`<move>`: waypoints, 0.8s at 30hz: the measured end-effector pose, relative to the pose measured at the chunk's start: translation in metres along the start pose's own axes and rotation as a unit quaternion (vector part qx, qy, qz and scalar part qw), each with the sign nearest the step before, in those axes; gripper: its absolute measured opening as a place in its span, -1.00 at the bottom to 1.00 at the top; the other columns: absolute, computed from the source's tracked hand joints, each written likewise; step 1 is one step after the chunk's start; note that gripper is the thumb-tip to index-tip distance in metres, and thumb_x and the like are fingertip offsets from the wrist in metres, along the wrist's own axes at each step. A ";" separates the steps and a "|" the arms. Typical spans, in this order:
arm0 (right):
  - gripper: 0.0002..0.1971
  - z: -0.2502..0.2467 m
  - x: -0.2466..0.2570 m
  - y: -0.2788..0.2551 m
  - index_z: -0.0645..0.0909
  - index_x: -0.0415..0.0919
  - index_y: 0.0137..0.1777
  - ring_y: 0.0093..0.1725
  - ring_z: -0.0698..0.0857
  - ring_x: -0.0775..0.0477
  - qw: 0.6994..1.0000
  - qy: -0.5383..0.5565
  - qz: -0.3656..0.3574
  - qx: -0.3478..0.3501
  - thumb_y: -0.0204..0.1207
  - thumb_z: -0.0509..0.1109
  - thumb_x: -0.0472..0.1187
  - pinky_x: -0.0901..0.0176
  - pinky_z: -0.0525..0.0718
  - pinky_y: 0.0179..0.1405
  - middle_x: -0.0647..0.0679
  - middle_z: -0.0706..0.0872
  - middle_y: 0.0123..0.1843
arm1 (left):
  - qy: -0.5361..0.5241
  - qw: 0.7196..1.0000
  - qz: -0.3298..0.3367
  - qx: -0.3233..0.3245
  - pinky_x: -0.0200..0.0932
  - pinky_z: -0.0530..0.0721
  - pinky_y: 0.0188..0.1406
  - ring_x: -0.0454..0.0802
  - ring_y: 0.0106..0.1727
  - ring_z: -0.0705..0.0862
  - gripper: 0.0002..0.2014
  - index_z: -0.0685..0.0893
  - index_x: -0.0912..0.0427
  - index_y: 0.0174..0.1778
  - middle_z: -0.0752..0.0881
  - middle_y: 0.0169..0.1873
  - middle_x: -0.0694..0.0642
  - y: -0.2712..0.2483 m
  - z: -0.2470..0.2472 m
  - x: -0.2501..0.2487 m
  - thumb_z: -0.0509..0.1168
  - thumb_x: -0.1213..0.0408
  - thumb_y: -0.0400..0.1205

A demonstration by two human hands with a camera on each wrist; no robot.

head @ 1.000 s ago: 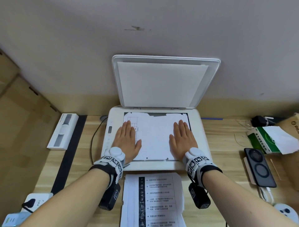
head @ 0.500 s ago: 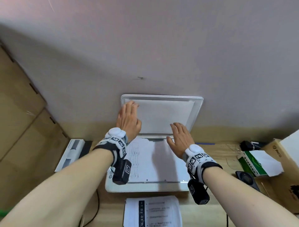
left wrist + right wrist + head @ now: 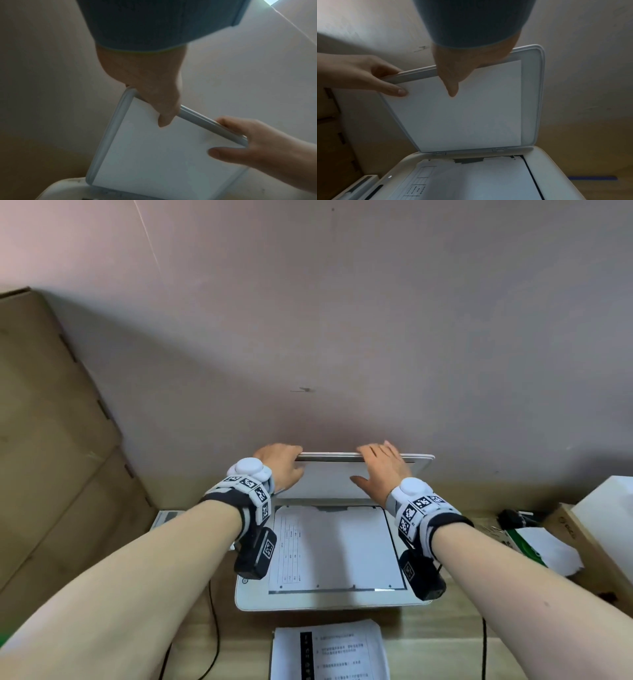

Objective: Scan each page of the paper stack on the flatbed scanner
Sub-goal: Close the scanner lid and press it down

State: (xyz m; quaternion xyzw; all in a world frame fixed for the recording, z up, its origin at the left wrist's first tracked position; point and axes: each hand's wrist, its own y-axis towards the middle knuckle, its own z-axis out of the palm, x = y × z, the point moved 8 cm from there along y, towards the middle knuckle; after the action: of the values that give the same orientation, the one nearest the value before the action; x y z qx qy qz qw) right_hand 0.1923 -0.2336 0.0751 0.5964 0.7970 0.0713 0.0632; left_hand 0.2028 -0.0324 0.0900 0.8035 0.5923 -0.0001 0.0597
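Desk (image 3: 445, 642) carries flatbed scanner (image 3: 246, 599) against far wall, long axis running near-to-far, hinge at far edge; lid (image 3: 329, 477) stands raised, roughly upright, white underside facing near side, free edge on top.

Step in hand, by my read: page loaded, lid about to come down for the scan; page (image 3: 339, 549) lies flat on the glass, long axis near-to-far with the bed, faint table print showing through along its left side, so probably face down; a dark strip of uncovered glass shows at its far edge, so it does not reach the far end of the bed; near edge sits on the bed's near border.

Paper stack (image 3: 329, 652) sits on desk just near of the scanner, printed face up, long axis near-to-far, text reading toward the person; part of it runs out of view at the bottom.

Left hand (image 3: 279, 463) grips lid's top edge near its left corner, fingers hooked over the far side, thumb on the white underside; right hand (image 3: 380, 469) holds the same edge further right, fingers over the top, thumb spread on the underside; both curled round the lid, nothing else held.

Next move calls for: swing lid down about the far hinge evenly with both hands, slowly near the end so air doesn't shift the page; thumbs need to clear before the lid meets the bed; then the start button, likely on the left panel.
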 end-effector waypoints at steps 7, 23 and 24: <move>-0.67 0.051 0.038 -0.049 0.59 -0.06 -0.11 -0.10 0.66 -0.22 0.975 0.037 0.041 0.217 0.54 0.37 0.21 0.11 0.52 -0.19 -0.04 0.67 -0.12 | -0.146 0.962 0.061 0.224 -0.11 0.45 -0.26 0.14 -0.18 0.61 -0.86 0.54 0.11 -0.20 0.65 -0.22 0.09 -0.064 0.082 -0.013 0.24 0.11 0.53; -0.47 0.165 0.086 -0.144 0.32 -0.09 0.44 0.53 0.37 -0.24 0.966 0.124 -0.007 0.226 0.63 0.19 0.24 -0.19 0.51 0.38 -0.13 0.29 0.57 | -0.137 0.962 0.049 0.231 0.03 -0.02 0.69 0.00 0.72 -0.15 -0.30 0.01 0.05 0.73 -0.12 0.73 0.07 -0.171 0.214 -0.004 0.15 -0.03 0.71; -0.53 0.165 0.086 -0.140 0.32 -0.09 0.37 0.48 0.41 -0.25 0.970 0.125 -0.016 0.206 0.63 0.18 0.20 -0.17 0.54 0.33 -0.13 0.33 0.52 | -0.149 0.967 0.037 0.204 0.01 0.00 0.69 -0.01 0.73 -0.12 -0.33 0.04 0.07 0.73 -0.09 0.73 0.07 -0.172 0.210 0.000 0.14 0.05 0.72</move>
State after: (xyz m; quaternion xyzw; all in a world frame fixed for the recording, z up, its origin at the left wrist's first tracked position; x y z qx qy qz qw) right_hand 0.0665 -0.1840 -0.1145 0.5703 0.8055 -0.0220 -0.1599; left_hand 0.0542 -0.0025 -0.1347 0.8112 0.5337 -0.2382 -0.0180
